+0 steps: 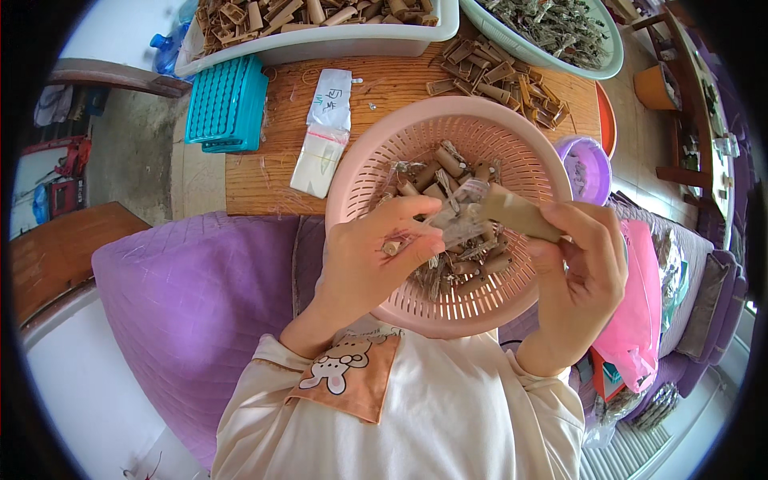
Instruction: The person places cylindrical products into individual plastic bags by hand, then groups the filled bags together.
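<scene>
Both my hands are over a pink slotted plastic basket (364, 152), which holds brown tube-like pieces (450, 162) and crumpled clear wrapping. Between the thumb and fingers of my right hand (588, 276) is a smooth olive-brown piece (518, 213), held level at the basket's right side. My left hand (364, 248) has thumb and forefinger closed around the near end of a crinkled clear plastic wrapper (464, 214). The wrapper's far end meets the brown piece; whether they are joined I cannot tell. Another small brown piece (391, 247) shows by the left fingers.
Beyond the basket on the wooden table (276, 188) lie loose brown pieces (500, 76), a white tub (352, 44) of similar pieces and a pale green basin (612, 60) of wrapped items. Teal baskets (226, 104) and white packets (322, 160) are at left; a purple container (588, 172) is right.
</scene>
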{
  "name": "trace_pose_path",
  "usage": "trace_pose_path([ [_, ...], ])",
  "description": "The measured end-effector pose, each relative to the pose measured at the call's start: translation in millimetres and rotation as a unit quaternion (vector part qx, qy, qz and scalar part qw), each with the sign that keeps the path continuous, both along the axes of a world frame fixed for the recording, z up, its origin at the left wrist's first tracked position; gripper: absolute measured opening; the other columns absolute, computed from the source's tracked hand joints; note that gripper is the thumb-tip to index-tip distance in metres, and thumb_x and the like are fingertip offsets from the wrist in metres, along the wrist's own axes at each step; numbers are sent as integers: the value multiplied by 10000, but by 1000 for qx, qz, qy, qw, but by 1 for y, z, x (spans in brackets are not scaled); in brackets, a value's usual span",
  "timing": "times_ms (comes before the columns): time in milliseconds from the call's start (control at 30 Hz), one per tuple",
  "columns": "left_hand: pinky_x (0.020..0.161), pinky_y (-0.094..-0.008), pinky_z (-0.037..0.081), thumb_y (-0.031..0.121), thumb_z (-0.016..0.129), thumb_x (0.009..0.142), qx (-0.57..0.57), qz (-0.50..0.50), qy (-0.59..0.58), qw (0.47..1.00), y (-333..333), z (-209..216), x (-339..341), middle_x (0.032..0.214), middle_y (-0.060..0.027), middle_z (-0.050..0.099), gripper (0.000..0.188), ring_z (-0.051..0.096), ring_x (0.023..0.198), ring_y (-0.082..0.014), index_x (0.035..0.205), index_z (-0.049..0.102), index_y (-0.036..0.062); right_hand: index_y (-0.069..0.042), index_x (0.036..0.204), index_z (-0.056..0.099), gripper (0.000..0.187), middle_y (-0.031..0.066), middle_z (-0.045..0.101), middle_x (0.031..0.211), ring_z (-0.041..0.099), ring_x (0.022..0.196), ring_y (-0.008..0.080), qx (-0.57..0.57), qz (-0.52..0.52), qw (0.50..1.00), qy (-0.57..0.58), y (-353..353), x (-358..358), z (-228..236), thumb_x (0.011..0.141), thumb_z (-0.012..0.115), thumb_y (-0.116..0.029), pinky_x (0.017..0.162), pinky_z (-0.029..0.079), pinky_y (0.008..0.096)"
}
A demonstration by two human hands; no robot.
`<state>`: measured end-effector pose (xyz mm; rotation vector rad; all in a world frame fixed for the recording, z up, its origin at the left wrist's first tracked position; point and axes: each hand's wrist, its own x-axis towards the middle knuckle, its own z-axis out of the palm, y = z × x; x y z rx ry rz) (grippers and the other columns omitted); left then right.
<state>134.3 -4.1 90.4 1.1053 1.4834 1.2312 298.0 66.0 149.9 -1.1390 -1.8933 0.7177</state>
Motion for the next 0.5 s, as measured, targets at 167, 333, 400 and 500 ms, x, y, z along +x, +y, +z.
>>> trace_pose_path([
  [167, 713, -233, 480, -22, 627, 738, -28, -31, -52, 998, 2, 3, 0, 894, -103, 619, 340, 599, 798, -124, 1057, 513, -49, -15, 842, 609, 195, 80, 568, 790, 571, 666, 201, -76, 29, 996, -47, 7, 0, 3, 652, 633, 23, 578, 451, 269],
  [333, 686, -230, 486, 85, 654, 734, -42, -65, -88, 993, 3, -4, -2, 872, -98, 617, 336, 615, 794, -125, 1046, 556, 7, -19, 851, 610, 195, 83, 557, 768, 560, 644, 234, -132, 123, 980, -86, 17, 1, 0, 660, 626, 12, 576, 448, 288],
  [400, 691, -230, 484, 100, 682, 705, -39, -94, -73, 992, 4, -6, -3, 856, -90, 609, 368, 597, 786, -109, 1041, 562, 7, -24, 853, 613, 204, 77, 540, 718, 548, 612, 234, -102, 156, 975, -119, 20, 0, -2, 651, 631, 1, 565, 442, 300],
  [500, 708, -223, 480, 120, 699, 692, -54, -123, -87, 987, 8, -7, 2, 856, -84, 604, 387, 582, 778, -96, 1029, 563, -10, -29, 850, 615, 212, 78, 525, 707, 538, 609, 229, -85, 193, 970, -122, 23, 4, -3, 641, 636, -2, 570, 439, 307],
])
